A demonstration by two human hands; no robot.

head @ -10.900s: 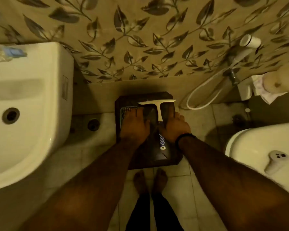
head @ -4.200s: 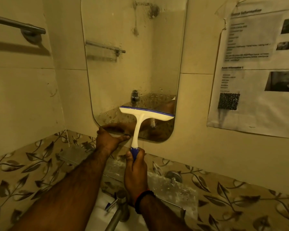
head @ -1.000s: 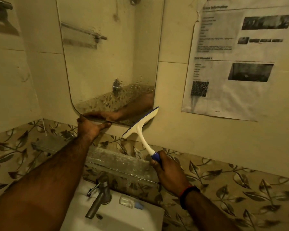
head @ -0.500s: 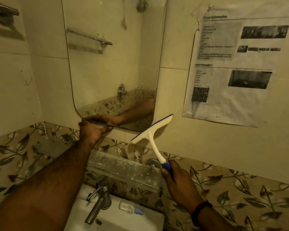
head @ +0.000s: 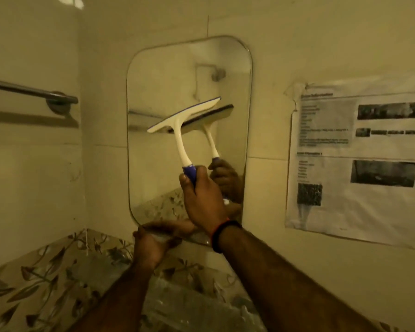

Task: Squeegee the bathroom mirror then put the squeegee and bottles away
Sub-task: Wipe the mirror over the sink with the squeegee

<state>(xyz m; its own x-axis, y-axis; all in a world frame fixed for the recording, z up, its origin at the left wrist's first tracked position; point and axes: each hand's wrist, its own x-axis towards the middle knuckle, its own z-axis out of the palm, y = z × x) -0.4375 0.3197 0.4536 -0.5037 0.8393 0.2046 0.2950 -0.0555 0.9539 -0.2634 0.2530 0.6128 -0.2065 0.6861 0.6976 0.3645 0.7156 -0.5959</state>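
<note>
The rounded wall mirror (head: 158, 75) fills the middle of the head view. A white squeegee (head: 177, 125) with a blue grip is held up in front of its centre, blade tilted up to the right. My right hand (head: 203, 200) is closed around the blue grip. My left hand (head: 151, 245) holds the mirror's bottom edge, fingers on the glass. The squeegee and my hand are mirrored in the glass. No bottles are in view.
A metal towel bar (head: 31, 92) sticks out from the left wall. A printed paper sheet (head: 359, 161) is taped to the wall right of the mirror. A leaf-patterned tile band (head: 46, 279) and a glass shelf (head: 189, 305) run below.
My right hand has lifted the squeegee from beside the mirror's lower right corner up in front of its middle. My view has tilted upward. My left hand stays on the bottom edge.
</note>
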